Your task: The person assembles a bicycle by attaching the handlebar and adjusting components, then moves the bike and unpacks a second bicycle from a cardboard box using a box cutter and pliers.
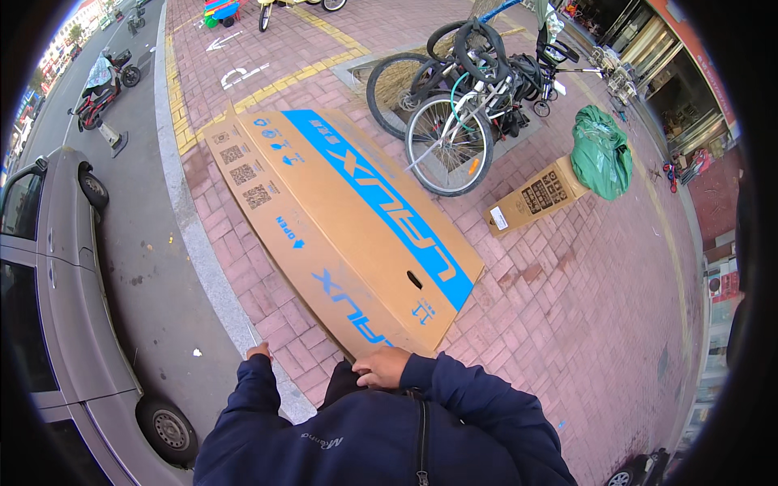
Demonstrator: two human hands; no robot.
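A large flat brown cardboard box [340, 215] with blue printing lies on the paving in front of me, its near end close to my body. My right hand [382, 368] is at that near end, fingers curled against the cardboard edge. My left hand [258, 351] hangs out to the left, apart from the box and over the kerb. Its fingers are closed; a thin, small thing seems to stick up from them, too small to name. A dark slot for a handhold shows in the upper face of the box near its right corner.
Several bicycles [450, 144] stand beyond the box to the right. A smaller upright carton [536, 197] with a green plastic bag [601, 152] on it is further right. A grey van [73, 308] is parked left of the kerb [198, 235]. Shopfronts line the right side.
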